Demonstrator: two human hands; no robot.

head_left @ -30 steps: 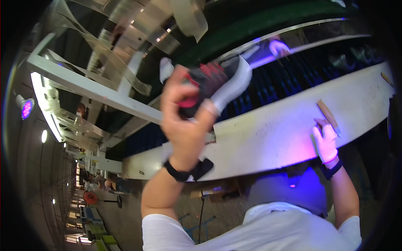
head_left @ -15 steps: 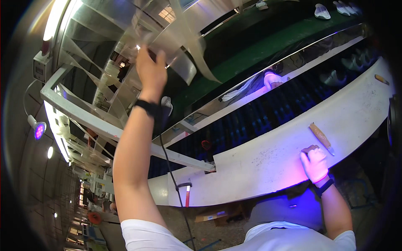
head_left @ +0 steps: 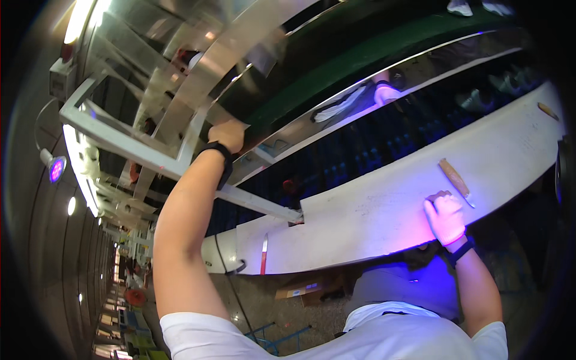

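My left hand (head_left: 228, 135), a black band on its wrist, reaches out at the hanging clear plastic strips (head_left: 231, 48) by the white metal frame (head_left: 129, 143). Its fingers are mostly hidden, so what it touches is unclear. My right hand (head_left: 447, 217), in a pale glove with bare fingertips, rests on the white curved tabletop (head_left: 360, 210) under violet light. Its fingers are curled in and nothing shows in them. Just beyond it lies a knife with a wooden handle (head_left: 454, 178), apart from the hand. A red-handled knife (head_left: 264, 258) lies near the table's front edge.
Beyond the table runs a dark roller conveyor (head_left: 360, 153), then a green belt (head_left: 336, 72) with pale shoes (head_left: 460, 7). Another person's hand (head_left: 386, 93) is across the rollers. A violet lamp (head_left: 57, 169) hangs at left. A black cable (head_left: 223, 255) hangs over the table's edge.
My left hand has come down and nearer, and its fingers have gone out of sight. The plastic strips have swung. My right hand stays by the wooden-handled knife.
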